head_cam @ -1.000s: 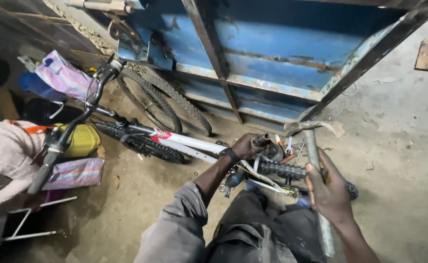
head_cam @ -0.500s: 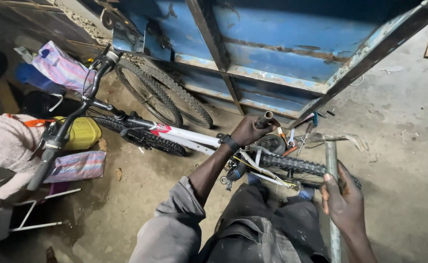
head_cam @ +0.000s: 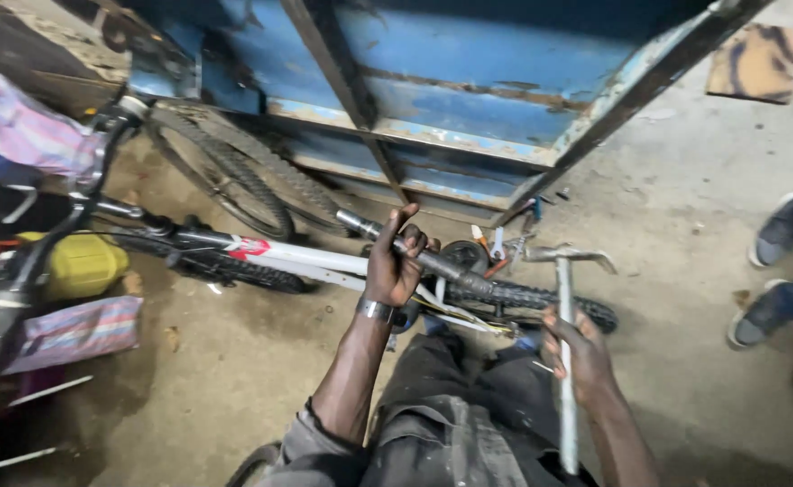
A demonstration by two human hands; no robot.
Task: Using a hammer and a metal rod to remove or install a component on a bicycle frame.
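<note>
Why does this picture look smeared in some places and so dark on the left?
Head view: motion blur softens the edges, most around the handlebar and bags at left. The left hand on the metal rod and the right hand on the hammer read fairly sharp. Light falls on the concrete floor at right, while the left corner lies in shadow. The wide lens bends the blue metal frame.

A rusty blue metal structure (head_cam: 469, 99) with dark steel bars backs the scene — below it spreads a dusty concrete floor (head_cam: 676, 207), dimly lit, with a brown board (head_cam: 757, 61) lying far right.
</note>
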